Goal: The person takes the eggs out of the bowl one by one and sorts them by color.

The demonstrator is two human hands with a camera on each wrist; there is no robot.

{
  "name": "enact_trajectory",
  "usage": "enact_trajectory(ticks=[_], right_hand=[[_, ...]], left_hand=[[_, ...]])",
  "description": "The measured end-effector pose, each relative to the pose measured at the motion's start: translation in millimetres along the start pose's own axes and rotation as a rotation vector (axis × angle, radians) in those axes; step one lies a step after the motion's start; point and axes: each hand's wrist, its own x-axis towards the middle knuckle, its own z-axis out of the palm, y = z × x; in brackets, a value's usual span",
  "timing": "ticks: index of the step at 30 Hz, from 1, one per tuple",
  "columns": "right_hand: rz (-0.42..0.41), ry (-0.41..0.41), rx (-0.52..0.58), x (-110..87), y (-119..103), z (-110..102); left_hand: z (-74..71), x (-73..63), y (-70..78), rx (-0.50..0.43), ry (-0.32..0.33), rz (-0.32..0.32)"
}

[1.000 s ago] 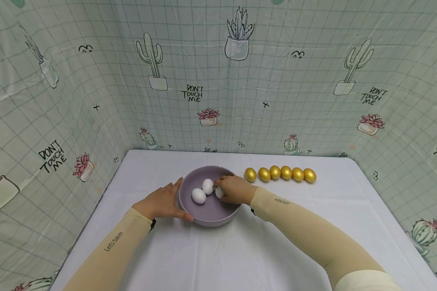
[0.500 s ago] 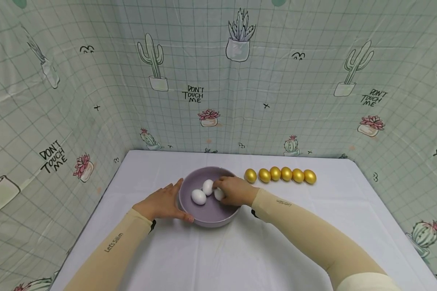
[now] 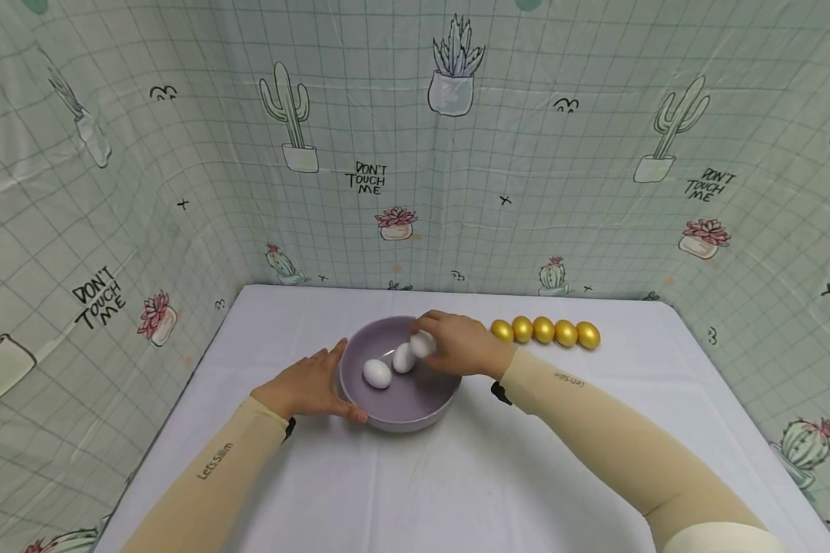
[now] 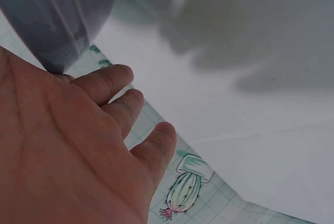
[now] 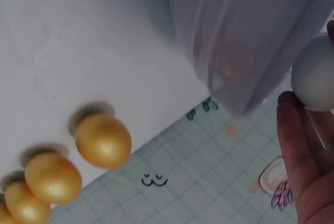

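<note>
A purple bowl (image 3: pixel 401 407) stands on the table, with two white eggs (image 3: pixel 376 374) lying inside. My left hand (image 3: pixel 311 385) rests against the bowl's left outer wall, its fingers spread and fairly straight and its thumb by the front rim. Above the right part of the bowl, my right hand (image 3: pixel 465 343) pinches a third white egg (image 3: pixel 423 345). In the right wrist view that held egg (image 5: pixel 314 72) sits between the fingertips, higher than the bowl's wall (image 5: pixel 229 51). The left wrist view has the bowl (image 4: pixel 62 15) beside the open left palm (image 4: pixel 68 145).
A row of several gold eggs (image 3: pixel 543 330) lies on the white tablecloth (image 3: pixel 526 476) right of the bowl. The leftmost gold egg is mostly behind my right hand in the head view. A printed curtain (image 3: pixel 443 169) surrounds the table's back and sides.
My right hand has lifted a white egg off the bowl's floor and moved up and slightly right. One remaining egg has shifted a little to the right. My left hand has stayed in place.
</note>
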Motion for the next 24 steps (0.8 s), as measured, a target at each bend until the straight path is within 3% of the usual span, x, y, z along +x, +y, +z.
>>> enact_trajectory(ticks=[12, 19, 24], right_hand=[[0.002, 0.211, 0.071, -25.6, 27.2, -15.2], [0.051, 0.245, 0.073, -43.4, 44.5, -18.5], [0.074, 0.225, 0.083, -57.7, 58.2, -14.4]], left_hand=[[1.0, -0.4, 0.0, 0.009, 0.006, 0.009], [1.2, -0.8, -0.8, 0.005, 0.006, 0.012], [1.2, -0.7, -0.7, 0.007, 0.005, 0.012]])
